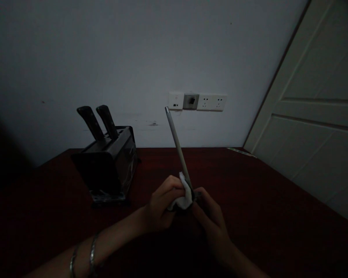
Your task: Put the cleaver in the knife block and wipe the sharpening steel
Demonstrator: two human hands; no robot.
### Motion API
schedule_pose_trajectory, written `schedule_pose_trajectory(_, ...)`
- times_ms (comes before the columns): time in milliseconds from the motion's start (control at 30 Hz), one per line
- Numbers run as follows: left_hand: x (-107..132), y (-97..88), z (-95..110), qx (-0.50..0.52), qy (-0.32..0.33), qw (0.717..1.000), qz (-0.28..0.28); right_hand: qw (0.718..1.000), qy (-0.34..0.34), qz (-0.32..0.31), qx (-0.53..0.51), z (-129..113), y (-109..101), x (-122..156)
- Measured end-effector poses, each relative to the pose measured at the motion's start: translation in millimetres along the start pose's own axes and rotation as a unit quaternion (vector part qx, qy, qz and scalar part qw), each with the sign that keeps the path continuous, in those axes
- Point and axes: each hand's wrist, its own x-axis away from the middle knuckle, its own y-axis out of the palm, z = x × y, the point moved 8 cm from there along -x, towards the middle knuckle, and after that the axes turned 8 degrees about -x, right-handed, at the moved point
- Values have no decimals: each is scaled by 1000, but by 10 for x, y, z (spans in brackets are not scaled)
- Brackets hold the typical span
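To the right of the knife block point(117, 166), a person is holding up a slim rod point(176, 144), its tip leaning toward the block. The left hand point(162, 202) is closing around a white cloth point(183, 201) and pressing it against the rod's lower part. The right hand point(211, 216), farther from the block, is pinching the rod's lower end, its grip partly lost in darkness. Two black handles point(106, 121) are sticking out of the block, which is standing on the dark red counter point(249, 181).
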Motion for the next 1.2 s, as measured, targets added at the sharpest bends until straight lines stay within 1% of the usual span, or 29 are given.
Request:
schedule_pose_trajectory(167, 16, -13, -40, 13, -9, 1000, 14, 994, 59, -20, -86, 191, 36, 14)
schedule_pose_trajectory(267, 50, -23, -112, -5, -20, 1000, 21, 989, 71, -28, -129, 252, 44, 19)
schedule_pose_trajectory(333, 91, 23, -175, -27, -30, 999, -2, 987, 58, -50, -143, 197, 74, 29)
schedule_pose_trajectory(400, 140, 79, -248, -38, -48, 998, -27, 986, 29, -85, -138, 81, 121, 50)
schedule_pose_trajectory(433, 162, 90, -289, -37, -61, 997, -29, 986, 15, -98, -132, 27, 140, 61)
schedule_pose_trajectory(467, 180, 78, -343, -36, -83, 996, -19, 986, 6, -105, -130, -14, 151, 68)
schedule_pose_trajectory(533, 218, -9, -477, -45, -148, 987, 32, 985, 7, -106, -133, -32, 162, 71)
schedule_pose_trajectory(633, 286, -188, -642, -73, -246, 960, 116, 985, 25, -90, -145, 41, 162, 50)
schedule_pose_trajectory(700, 304, -266, -674, -80, -282, 945, 146, 984, 32, -85, -152, 97, 165, 38)
schedule_pose_trajectory(767, 281, -303, -631, -80, -294, 940, 157, 983, 37, -85, -161, 140, 163, 36)
schedule_pose_trajectory(800, 253, -308, -580, -79, -288, 941, 157, 982, 40, -83, -163, 157, 157, 39)
schedule_pose_trajectory(967, 123, -297, -229, -94, -232, 955, 159, 987, 36, -71, -139, 182, 119, 59)
schedule_pose_trajectory(1067, 135, -318, -98, -134, -227, 948, 178, 990, 34, -58, -125, 178, 115, 51)
schedule_pose_trajectory(1200, 163, -350, -4, -191, -211, 938, 198, 993, 35, -25, -106, 167, 99, 26)
